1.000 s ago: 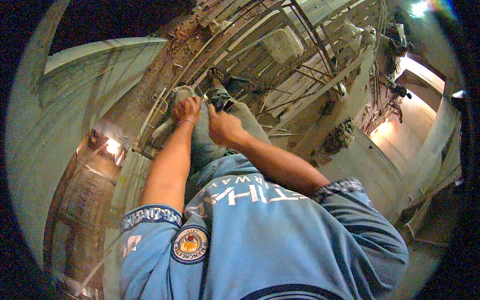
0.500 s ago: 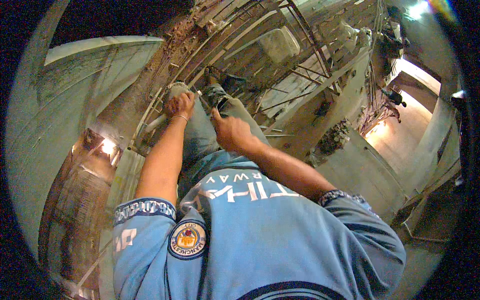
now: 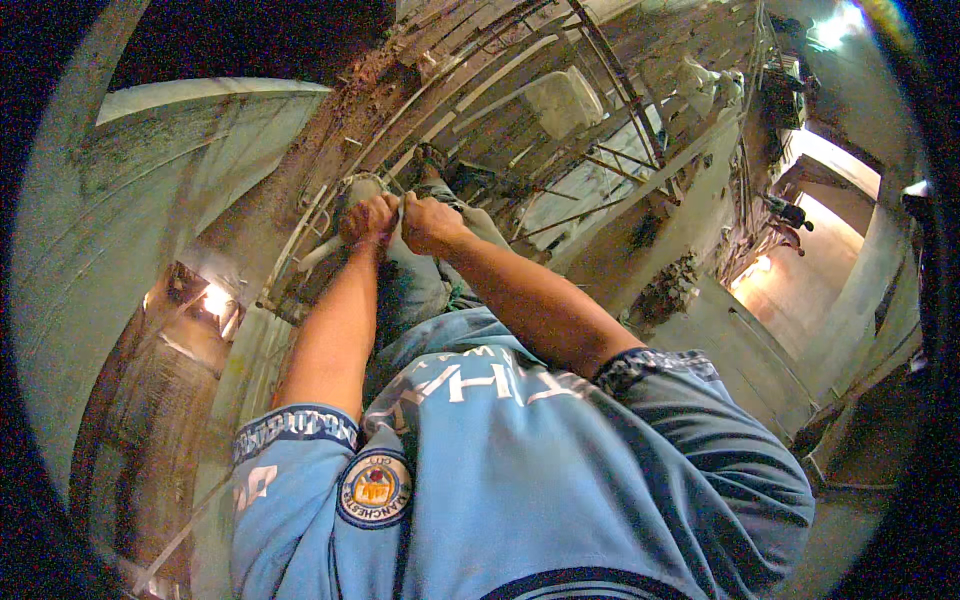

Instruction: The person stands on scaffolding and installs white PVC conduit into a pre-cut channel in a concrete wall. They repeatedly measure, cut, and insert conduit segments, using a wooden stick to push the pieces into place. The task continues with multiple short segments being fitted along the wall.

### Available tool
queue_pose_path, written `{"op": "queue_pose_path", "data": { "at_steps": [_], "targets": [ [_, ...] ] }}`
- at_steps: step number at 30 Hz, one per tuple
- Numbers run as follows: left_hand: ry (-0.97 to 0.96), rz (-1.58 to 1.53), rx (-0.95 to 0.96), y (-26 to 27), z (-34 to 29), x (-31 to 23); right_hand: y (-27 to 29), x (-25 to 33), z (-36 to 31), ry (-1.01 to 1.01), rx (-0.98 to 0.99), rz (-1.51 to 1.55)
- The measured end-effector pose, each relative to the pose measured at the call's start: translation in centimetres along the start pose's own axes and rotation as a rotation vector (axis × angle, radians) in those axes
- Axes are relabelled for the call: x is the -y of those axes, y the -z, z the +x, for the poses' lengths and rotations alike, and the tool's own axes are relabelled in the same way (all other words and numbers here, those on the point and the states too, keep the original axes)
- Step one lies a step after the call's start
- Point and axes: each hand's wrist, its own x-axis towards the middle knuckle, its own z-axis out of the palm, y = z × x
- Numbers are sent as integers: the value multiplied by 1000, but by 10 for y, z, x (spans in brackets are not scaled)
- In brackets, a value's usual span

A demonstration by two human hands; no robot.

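Both of my hands are close together, low in front of my blue shirt (image 3: pixel 560 470) and over my grey trousers (image 3: pixel 410 285). My left hand (image 3: pixel 370 219) is closed, its fingers curled out of sight. Right beside it, my right hand (image 3: pixel 432 226) is closed too, its thumb side toward the left hand. A thin, pale strip (image 3: pixel 402 207) shows in the narrow gap between them; its kind is too small to make out. What each fist holds is hidden.
Long metal bars and a ladder-like frame (image 3: pixel 625 95) stand ahead. A whitish block-like container (image 3: pixel 565 103) lies beyond my feet. A person (image 3: pixel 787 212) is at the right near a lit opening. A bright lamp (image 3: pixel 216 298) glows at the left.
My right hand has moved forward and left, up against the left hand. The left hand has shifted slightly down and stays closed.
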Motion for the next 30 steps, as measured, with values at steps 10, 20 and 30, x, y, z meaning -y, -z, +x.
{"op": "queue_pose_path", "data": {
  "at_steps": [10, 20, 30],
  "targets": [
    [-17, -1, -159, 42, -4, -5, 1, 6, -19, 13, 89, -124],
    [-81, 145, -432, 11, -2, -14, -23, -22, 11, 11, 42, -106],
    [365, -306, 3, 34, 17, -2, 39, -5, -72, -101, 183, -287]
  ]
}}
